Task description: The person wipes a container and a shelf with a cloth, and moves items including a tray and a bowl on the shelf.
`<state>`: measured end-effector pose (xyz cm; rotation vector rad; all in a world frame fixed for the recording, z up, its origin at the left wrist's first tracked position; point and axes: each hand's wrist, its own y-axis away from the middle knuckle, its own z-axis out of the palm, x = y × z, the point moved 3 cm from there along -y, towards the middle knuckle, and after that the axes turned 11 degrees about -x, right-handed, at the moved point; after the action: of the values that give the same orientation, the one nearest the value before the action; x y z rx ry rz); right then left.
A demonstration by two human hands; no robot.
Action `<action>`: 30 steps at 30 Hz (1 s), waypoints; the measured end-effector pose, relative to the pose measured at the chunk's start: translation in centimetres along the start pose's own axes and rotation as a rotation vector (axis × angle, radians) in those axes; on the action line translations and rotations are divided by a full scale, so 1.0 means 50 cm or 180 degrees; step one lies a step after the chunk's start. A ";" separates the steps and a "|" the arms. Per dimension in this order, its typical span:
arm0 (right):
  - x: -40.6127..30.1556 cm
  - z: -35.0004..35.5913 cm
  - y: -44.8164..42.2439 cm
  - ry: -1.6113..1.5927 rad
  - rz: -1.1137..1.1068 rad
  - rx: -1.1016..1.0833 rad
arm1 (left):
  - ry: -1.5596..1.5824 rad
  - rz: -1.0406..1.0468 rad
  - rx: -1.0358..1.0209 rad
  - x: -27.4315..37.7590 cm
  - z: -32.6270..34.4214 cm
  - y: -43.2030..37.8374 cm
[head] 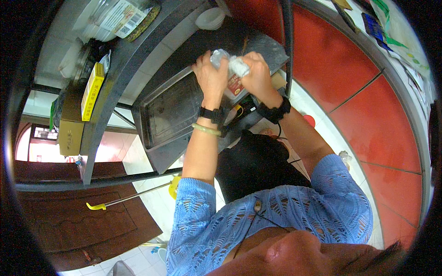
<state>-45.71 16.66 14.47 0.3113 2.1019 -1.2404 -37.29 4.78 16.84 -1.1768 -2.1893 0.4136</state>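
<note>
My left hand (211, 74) grips a clear plastic piece (219, 57), perhaps part of a container or bag. My right hand (257, 74) is closed around a crumpled white cloth (239, 66), which meets the plastic between my hands. Just below the cloth shows a pale container with a red label (235, 85) that bears writing. My fingers cover much of it, so I cannot tell whether the clear plastic belongs to it. Both hands are above a dark shelf surface, beside a dark rectangular tray (172, 110).
White bowls (210, 18) are stacked at the far end. On the left upper shelf stand a jar (141, 20), a yellow box (93, 91) and a cardboard box (71, 136). Red cabinet panels (345, 58) line the right side. A long-handled yellow tool (138, 193) is at lower left.
</note>
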 end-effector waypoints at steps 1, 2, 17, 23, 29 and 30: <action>0.015 0.005 -0.012 0.0035 0.0106 0.0075 | 0.0020 0.0024 -0.0029 0.000 0.002 -0.002; 0.032 0.015 -0.025 0.0027 0.0175 0.0009 | 0.0008 0.0020 -0.0022 -0.003 0.002 -0.002; -0.014 -0.003 0.005 0.0091 -0.0088 -0.0144 | -0.0092 -0.0169 -0.0090 0.004 0.001 -0.002; 0.004 0.003 0.097 -0.0347 0.0137 -0.0958 | 0.0155 0.0031 -0.0222 0.002 -0.003 -0.015; 0.068 -0.045 0.138 -0.1090 0.1307 -0.0098 | 0.1161 0.0221 -0.1236 -0.051 -0.018 -0.038; 0.082 -0.045 0.140 -0.1292 0.1533 -0.0068 | 0.1395 0.0283 -0.1452 -0.057 -0.018 -0.047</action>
<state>-46.16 21.67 7.72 0.4784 1.5715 -0.9025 -37.02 1.10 17.71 -1.4434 -1.8930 -0.3078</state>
